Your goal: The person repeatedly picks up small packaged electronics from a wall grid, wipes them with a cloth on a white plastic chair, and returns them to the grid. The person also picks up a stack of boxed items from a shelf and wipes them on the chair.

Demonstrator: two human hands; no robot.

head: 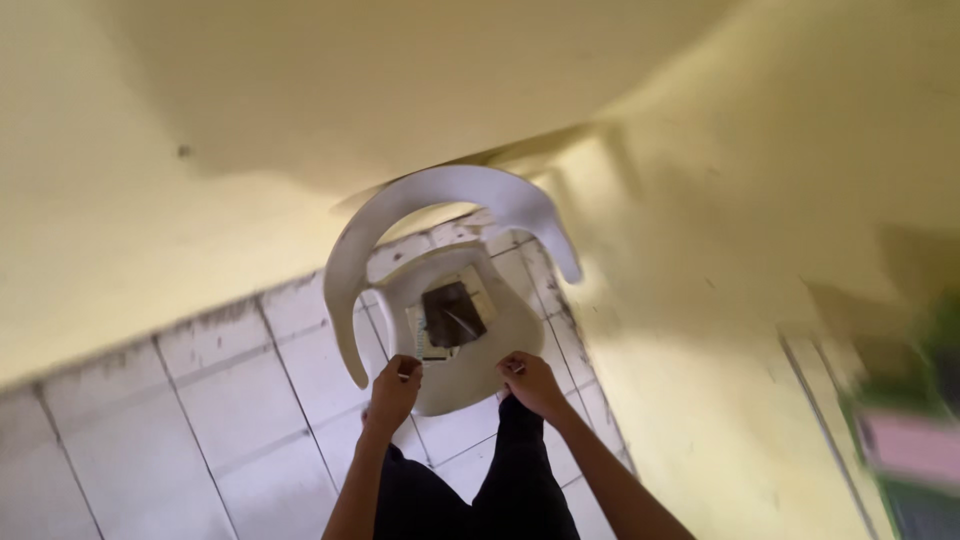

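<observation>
Below the camera, centre frame, stands a white plastic chair (pixel 440 260) w/ a curved, horseshoe-shaped back/armrest and a rounded, smooth seat. On the seat lies a small flat box-like thing (pixel 452 315), dark square in the middle w/ pale edges; too blurred to say what's in it or what it's made of.

Left hand (pixel 393 390) sits at the seat's front edge, left side, grip pinched on sth small and pale; can't tell what it is. Right hand (pixel 530 382) is at the front edge, right side, fingers curled, touching the rim; whether it's actually clenched on anything can't be told. Both hands are just in front of the box, not touching it.

Person's legs in black trousers (pixel 470 495) show btwn the forearms, close to the chair.

Floor (pixel 230 400) is pale square tile w/ dark grout lines, grimy along the wall edge. Walls (pixel 200 150) are matte yellow, scuffed in spots. Far right: blurred green and pink shapes (pixel 915 440), unreadable.
</observation>
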